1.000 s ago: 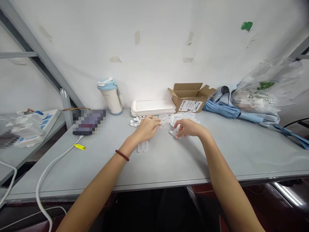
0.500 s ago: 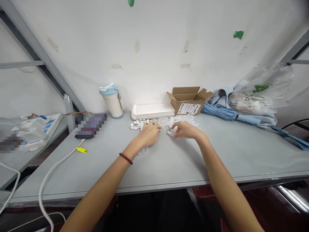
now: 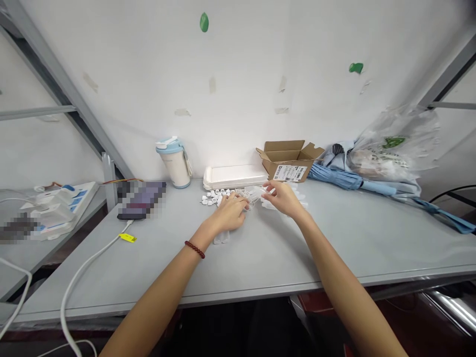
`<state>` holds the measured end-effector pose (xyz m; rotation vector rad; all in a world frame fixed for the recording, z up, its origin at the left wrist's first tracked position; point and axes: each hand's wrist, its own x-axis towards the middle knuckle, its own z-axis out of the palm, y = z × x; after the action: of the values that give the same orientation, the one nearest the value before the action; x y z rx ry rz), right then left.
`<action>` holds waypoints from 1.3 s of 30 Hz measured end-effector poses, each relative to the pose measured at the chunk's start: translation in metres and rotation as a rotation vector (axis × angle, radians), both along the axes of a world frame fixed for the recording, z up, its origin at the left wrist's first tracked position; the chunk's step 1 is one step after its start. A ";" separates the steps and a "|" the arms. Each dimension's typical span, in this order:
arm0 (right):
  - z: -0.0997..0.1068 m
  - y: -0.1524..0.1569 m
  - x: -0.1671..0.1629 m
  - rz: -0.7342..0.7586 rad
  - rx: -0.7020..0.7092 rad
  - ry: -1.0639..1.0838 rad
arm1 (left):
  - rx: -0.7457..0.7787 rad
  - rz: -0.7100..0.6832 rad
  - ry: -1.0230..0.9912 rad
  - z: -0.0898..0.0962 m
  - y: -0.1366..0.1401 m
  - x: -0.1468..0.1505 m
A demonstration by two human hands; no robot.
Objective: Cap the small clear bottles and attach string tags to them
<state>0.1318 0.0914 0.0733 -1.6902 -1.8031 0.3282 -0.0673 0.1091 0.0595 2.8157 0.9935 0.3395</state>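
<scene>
My left hand [image 3: 231, 212] lies palm down at the pile, fingers slightly apart, over the edge of some small white caps [image 3: 211, 198] and thin white strings [image 3: 243, 194]. What is under its palm is hidden. Below that hand, clear plastic tubes [image 3: 222, 238] lie on the table. With thumb and fingers closed, my right hand [image 3: 284, 199] pinches a translucent plastic tube [image 3: 257, 192], which points left toward the strings. More translucent tubes [image 3: 302, 198] lie behind and beside the right hand.
Along the wall stand a cream and blue tumbler [image 3: 176, 166], a long white tray [image 3: 236, 174] and an open cardboard box [image 3: 288, 163]. A folded blue umbrella [image 3: 334, 176] and a plastic bag [image 3: 394, 148] lie right. A phone [image 3: 143, 201] with a white cable lies left.
My right hand has lifted slightly from the tabletop and shifted, with the tube now showing between its fingers. The left hand stays at nearly the same spot. The view has tilted up a little.
</scene>
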 end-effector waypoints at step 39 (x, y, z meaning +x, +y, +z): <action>-0.018 -0.008 -0.044 0.150 0.038 0.318 | -0.181 0.214 -0.570 -0.006 0.009 -0.019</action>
<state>0.0875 0.0831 0.0556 -1.3893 -1.6876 0.5885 -0.0862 0.1177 0.0536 2.2459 1.1088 0.9544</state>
